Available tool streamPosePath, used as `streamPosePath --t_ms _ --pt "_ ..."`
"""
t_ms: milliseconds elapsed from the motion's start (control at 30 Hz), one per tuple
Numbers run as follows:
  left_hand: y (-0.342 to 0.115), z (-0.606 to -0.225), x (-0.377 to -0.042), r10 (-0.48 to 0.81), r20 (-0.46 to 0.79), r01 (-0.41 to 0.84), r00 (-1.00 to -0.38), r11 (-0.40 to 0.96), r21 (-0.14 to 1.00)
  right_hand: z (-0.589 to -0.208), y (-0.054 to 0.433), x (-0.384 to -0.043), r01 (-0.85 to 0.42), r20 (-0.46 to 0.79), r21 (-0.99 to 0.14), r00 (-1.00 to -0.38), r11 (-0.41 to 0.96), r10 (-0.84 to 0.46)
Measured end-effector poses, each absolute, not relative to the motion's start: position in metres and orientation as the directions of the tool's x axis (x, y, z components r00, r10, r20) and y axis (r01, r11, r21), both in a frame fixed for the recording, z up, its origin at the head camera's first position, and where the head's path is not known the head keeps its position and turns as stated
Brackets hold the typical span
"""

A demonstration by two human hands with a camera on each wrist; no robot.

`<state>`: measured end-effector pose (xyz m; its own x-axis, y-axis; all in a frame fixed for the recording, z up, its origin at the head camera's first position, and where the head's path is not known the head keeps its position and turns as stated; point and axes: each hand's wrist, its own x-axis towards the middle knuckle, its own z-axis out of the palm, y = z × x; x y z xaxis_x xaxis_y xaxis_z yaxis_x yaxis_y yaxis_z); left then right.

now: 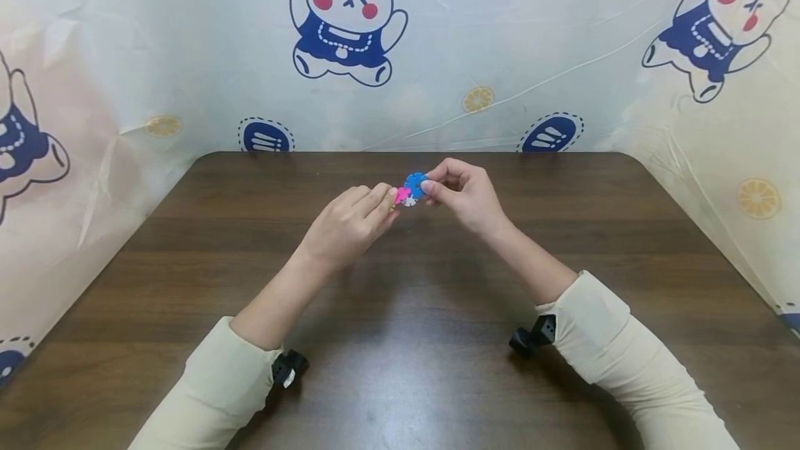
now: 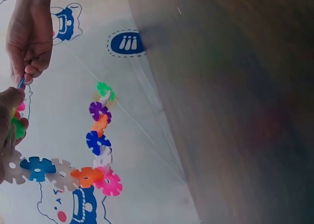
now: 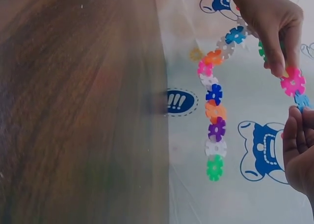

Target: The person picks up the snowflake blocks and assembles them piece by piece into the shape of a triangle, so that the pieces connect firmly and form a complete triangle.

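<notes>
My left hand (image 1: 353, 224) grips one end of a chain of notched plastic snowflake discs. A pink disc (image 3: 293, 82) sticks out past its fingertips. My right hand (image 1: 465, 196) pinches a blue disc (image 1: 414, 183), whose edge overlaps the pink one. Beyond the left hand, the chain runs through a light blue disc (image 2: 38, 169) and an orange disc (image 2: 87, 177) to a pink disc (image 2: 109, 181). There it bends, and a purple disc (image 3: 217, 129) and a green end disc (image 3: 215, 167) follow. The head view hides most of this chain behind the left hand.
Both hands are above the far part of a dark brown wooden table (image 1: 400, 339). A pale curtain (image 1: 212, 40) printed with cartoon bears hangs behind it and along the sides. Black wrist cameras are strapped at the left cuff (image 1: 231, 360) and the right cuff (image 1: 590, 318).
</notes>
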<state>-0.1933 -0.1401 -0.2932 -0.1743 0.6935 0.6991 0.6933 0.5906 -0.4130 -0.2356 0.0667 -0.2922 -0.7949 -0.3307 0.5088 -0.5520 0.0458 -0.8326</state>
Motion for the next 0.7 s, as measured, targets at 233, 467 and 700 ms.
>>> streamPosePath --t_ms 233,467,700 --pt "-0.1413 -0.2955 -0.1942 0.723 0.671 0.674 -0.165 0.579 -0.458 -0.2939 0.0677 -0.2369 -0.547 0.490 -0.833 -0.796 0.077 -0.354" --pt "-0.1392 -0.2963 -0.1938 0.693 0.700 0.663 -0.172 0.607 -0.438 -0.2937 0.0667 -0.2379 -0.538 0.482 -0.841 -0.795 0.062 -0.369" --pt "-0.1384 -0.2948 -0.1951 0.664 0.731 0.663 -0.161 0.621 -0.418 -0.2909 0.0665 -0.2364 -0.539 0.486 -0.840 -0.797 0.060 -0.358"
